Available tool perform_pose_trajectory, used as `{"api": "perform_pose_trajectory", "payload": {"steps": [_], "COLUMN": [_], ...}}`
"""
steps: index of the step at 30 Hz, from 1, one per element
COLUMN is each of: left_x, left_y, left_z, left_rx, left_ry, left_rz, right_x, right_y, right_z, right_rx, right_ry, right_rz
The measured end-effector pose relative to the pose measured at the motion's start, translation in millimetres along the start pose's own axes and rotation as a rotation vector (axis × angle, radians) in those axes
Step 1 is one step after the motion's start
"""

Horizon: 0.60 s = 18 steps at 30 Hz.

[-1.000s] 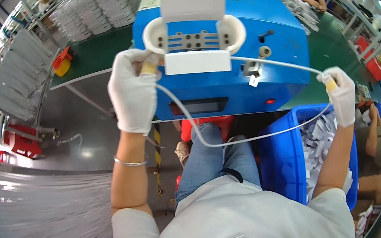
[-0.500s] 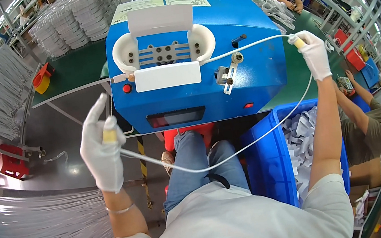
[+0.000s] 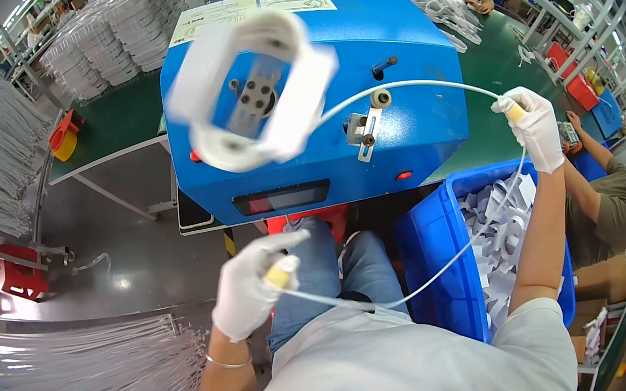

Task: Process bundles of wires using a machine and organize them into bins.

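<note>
A thin white cable point(image 3: 425, 82) runs from the winding head to my right hand, then hangs in a loop over my lap to my left hand. My right hand point(image 3: 534, 128), in a white glove with yellow on the thumb, is closed round the cable right of the machine. My left hand point(image 3: 250, 288), gloved alike, is above my left thigh; its index finger points out while the other fingers curl on the cable. On the blue winding machine point(image 3: 408, 46) the white winding head point(image 3: 193, 80), with two flat white flaps, stands tilted and smeared by motion.
A blue bin point(image 3: 440, 273) of white scraps stands at my right. Bundled white cables point(image 3: 84, 388) lie at lower left, more hang behind. Stacked clear trays point(image 3: 116, 43) and a red-yellow tape dispenser point(image 3: 66, 136) sit at far left. Co-workers point(image 3: 611, 209) sit at right and behind.
The winding head has turned from level to tilted and blurred. My left hand has moved right and down toward my lap. My right hand has shifted slightly right and down.
</note>
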State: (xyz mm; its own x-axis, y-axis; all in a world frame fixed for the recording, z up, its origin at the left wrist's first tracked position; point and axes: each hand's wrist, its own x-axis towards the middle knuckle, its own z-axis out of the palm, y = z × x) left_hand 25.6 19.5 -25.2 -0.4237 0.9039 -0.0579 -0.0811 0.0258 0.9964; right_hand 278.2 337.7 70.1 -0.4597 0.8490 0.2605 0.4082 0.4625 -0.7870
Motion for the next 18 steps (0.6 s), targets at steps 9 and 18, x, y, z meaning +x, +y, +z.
{"api": "perform_pose_trajectory", "payload": {"steps": [9,18], "left_x": [14.3,23.2], "left_y": [-50.0,-129.5], "left_z": [39.0,36.8], "left_rx": [-0.122,-0.006], "left_ry": [-0.396,-0.486], "left_rz": [-0.319,-0.229], "right_x": [-8.6,-16.1], "right_y": [6.7,-62.3], "right_z": [2.3,62.9], "right_rx": [0.233,0.292], "right_ry": [-0.155,-0.383], "right_rz": [-0.016,0.019]}}
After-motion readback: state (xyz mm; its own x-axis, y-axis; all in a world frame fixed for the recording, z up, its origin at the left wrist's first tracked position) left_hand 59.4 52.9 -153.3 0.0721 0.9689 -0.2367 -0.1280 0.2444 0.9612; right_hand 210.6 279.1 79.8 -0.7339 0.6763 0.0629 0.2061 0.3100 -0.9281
